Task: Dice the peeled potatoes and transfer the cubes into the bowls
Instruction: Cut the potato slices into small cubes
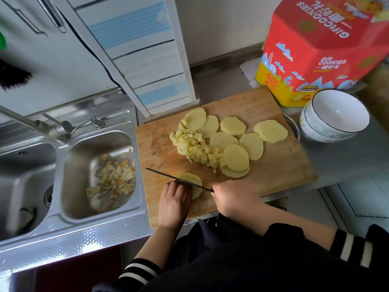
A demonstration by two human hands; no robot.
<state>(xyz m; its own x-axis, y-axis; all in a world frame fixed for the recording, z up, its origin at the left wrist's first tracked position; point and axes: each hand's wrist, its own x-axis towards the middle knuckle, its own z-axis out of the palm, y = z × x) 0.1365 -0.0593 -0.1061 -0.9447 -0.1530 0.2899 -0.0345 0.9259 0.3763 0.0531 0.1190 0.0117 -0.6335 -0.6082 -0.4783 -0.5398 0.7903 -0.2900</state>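
Observation:
A wooden cutting board (280,165) lies on the counter. Several round potato slices (270,131) are spread over its far half, beside a heap of small potato cubes (195,147). Near the front edge lies one slice (196,186) with cuts across it. My left hand (173,204) rests on that slice with its fingers curled over it. My right hand (233,200) grips the handle of a knife (168,175), whose thin blade lies across the slice. Stacked white bowls (334,116) stand empty to the right of the board.
A steel double sink (69,161) sits left of the board, with potato peelings (113,175) in the near basin and a tap (42,126) above. A red and yellow cookie tin (311,49) stands behind the bowls. The counter's front edge runs just below the board.

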